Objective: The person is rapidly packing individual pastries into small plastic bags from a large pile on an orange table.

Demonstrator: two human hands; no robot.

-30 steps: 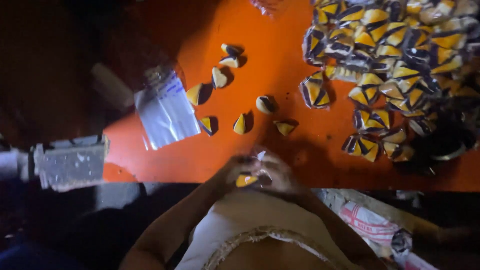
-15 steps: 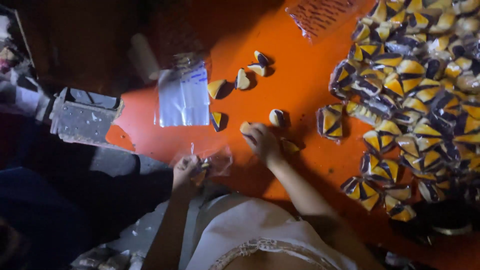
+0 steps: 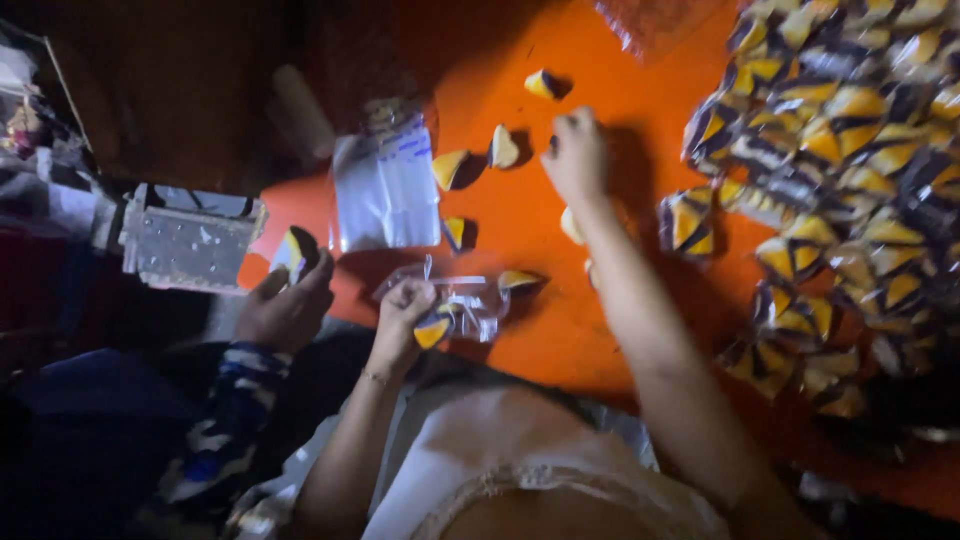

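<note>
Head view: left hand (image 3: 403, 305) pinched shut on clear bag (image 3: 462, 300) at orange table (image 3: 520, 225) near edge, right hand (image 3: 576, 152) fingers curled over loose yellow wedge (image 3: 541, 83) pieces, grip unclear.

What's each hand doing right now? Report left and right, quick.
Left hand: closed on a clear plastic bag holding a yellow wedge.
Right hand: fingers curled over the orange table; whether it holds anything cannot be told.

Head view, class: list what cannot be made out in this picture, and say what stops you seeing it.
1. What the right hand pinches: its own knuckles cover it.
2. How many pieces fill the clear bag at the left hand: blur and glare.
3. Extent of the packet pile: cut by the right edge.
</note>
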